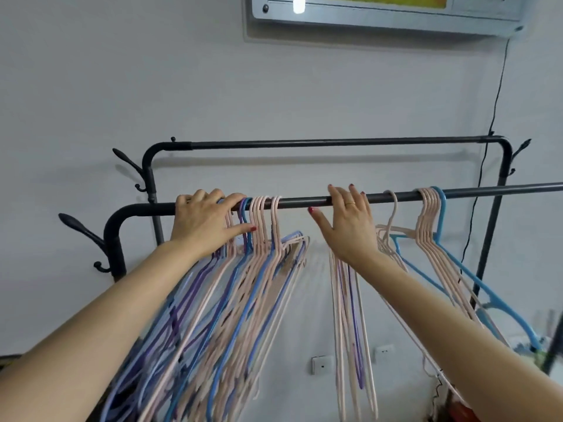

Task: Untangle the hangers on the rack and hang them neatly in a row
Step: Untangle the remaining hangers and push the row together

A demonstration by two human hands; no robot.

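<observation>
A black front rail (298, 202) of the clothes rack carries thin pink, blue and purple hangers. A dense bunch (262, 229) hangs at the left end, its lower parts blurred. My left hand (207, 222) curls over the rail and over the leftmost hooks of that bunch. My right hand (344, 222) lies on the rail's middle with fingers spread. A few pink and purple hangers (347, 324) dangle below it, their hooks hidden by the hand. To the right hang a single pink hanger (394, 208) and a tight group of pink ones with a blue hanger (441, 214).
A second black rail (304, 144) runs behind and higher, with no hangers on it. Curved coat hooks (80, 231) stick out at the rack's left end. A black cable (495, 111) drops from the air conditioner (380, 22) on the white wall. Wall sockets (321, 364) sit low.
</observation>
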